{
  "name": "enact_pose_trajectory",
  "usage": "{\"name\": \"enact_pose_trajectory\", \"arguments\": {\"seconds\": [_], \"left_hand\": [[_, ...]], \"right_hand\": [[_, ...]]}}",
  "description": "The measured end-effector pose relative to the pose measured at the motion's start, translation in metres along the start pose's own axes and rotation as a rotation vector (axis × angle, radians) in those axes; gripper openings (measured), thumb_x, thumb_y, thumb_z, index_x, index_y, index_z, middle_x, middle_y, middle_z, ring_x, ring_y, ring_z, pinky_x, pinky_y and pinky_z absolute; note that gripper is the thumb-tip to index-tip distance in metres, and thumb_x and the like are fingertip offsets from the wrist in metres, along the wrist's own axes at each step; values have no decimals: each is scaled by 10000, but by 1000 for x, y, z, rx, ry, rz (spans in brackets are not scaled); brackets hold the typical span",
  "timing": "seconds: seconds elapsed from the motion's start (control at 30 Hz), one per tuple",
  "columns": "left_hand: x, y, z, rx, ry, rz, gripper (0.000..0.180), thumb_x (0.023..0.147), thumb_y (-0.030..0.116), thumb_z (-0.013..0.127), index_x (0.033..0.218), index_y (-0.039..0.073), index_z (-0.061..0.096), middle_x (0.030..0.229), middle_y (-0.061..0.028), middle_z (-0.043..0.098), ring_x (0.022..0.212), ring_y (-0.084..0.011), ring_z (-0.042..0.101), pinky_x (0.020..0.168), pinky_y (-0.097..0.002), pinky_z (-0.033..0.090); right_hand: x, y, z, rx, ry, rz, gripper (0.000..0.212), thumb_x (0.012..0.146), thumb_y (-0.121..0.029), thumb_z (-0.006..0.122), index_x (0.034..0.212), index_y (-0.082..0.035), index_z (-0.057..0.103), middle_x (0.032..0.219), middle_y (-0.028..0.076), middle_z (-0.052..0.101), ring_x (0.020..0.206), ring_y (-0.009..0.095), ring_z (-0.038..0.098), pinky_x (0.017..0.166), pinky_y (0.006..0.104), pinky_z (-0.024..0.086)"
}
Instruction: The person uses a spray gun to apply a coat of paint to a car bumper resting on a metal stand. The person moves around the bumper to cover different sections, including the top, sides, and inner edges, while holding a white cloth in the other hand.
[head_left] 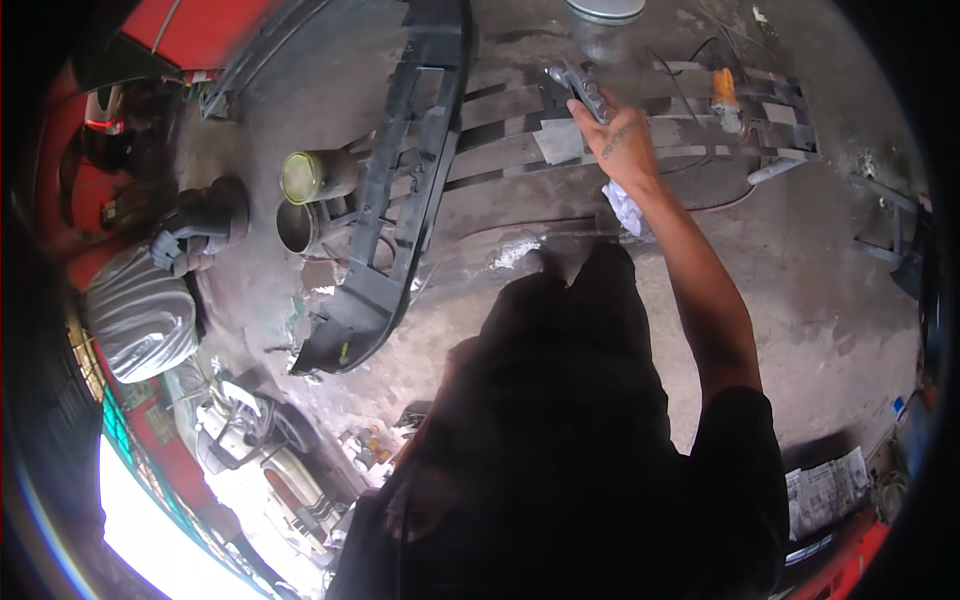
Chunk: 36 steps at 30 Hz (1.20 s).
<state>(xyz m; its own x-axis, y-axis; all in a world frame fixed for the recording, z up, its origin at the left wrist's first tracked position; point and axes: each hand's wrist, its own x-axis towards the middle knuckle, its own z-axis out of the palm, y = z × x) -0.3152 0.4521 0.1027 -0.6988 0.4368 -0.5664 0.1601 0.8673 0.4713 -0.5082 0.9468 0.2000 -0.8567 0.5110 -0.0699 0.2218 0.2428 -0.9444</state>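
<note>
Silvery-grey metal tool [580, 90], shiny and uneven in outline, its exact kind hard to make out, gripped in the right hand [622, 142], slanting from upper left to lower right, its far end pointing away, seen against long dark slats [500, 127].

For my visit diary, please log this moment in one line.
Right hand: holds grey metallic object | Left hand: out of view | Nearby: long black part, orange-bodied tool

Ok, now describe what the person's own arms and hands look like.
The right hand is gloveless, with a dark tattoo-like marking across its back. The right forearm is bare below a short black sleeve. The left hand is out of view.
</note>
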Motion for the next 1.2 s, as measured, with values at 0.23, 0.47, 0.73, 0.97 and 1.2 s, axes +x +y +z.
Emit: {"name": "enact_pose_trajectory", "arguments": {"seconds": [0.23, 0.47, 0.73, 0.97, 1.2], "left_hand": [[48, 90, -24, 14, -118, -280, 394, 988, 373, 550, 1017, 3, 682, 1081, -264, 704, 1064, -452, 670, 897, -506, 530], [67, 93, -5, -17, 30, -191, 375, 988, 375, 544, 1000, 22, 671, 1028, -246, 704, 1023, -442, 679, 857, -520, 534], [70, 87, 10, 119, 3, -152, 311, 966, 352, 582, 927, 46, 625, 923, -191, 682, 931, -410, 683, 792, -501, 537], [75, 103, 7, -37, 134, -152, 328, 961, 360, 596, 905, 39, 632, 893, -191, 672, 911, -409, 682, 777, -499, 543], [73, 92, 6, -218, 188, -23, 302, 922, 340, 620, 925, 40, 653, 881, -191, 648, 890, -431, 650, 758, -517, 512]], "right_hand": [[10, 17, -35, -84, -456, 99, 457, 938, -406, 724, 1221, -48, 715, 816, 179, 718, 770, 342, 703, 762, 424, 538], [38, 22, -43, -63, -651, 19, 491, 927, -398, 731, 1239, -20, 701, 936, 219, 741, 859, 351, 726, 798, 439, 549], [96, 6, -33, -12, -203, -63, 364, 958, -304, 728, 1152, 3, 704, 693, 97, 644, 591, 172, 537, 611, 349, 473], [97, -7, -35, -164, -412, 49, 414, 948, -338, 710, 1230, -35, 714, 786, 199, 717, 736, 341, 728, 709, 434, 542], [89, -10, -24, -129, -770, 69, 463, 933, -359, 723, 1237, -10, 713, 970, 206, 754, 898, 345, 733, 880, 411, 550]]}}
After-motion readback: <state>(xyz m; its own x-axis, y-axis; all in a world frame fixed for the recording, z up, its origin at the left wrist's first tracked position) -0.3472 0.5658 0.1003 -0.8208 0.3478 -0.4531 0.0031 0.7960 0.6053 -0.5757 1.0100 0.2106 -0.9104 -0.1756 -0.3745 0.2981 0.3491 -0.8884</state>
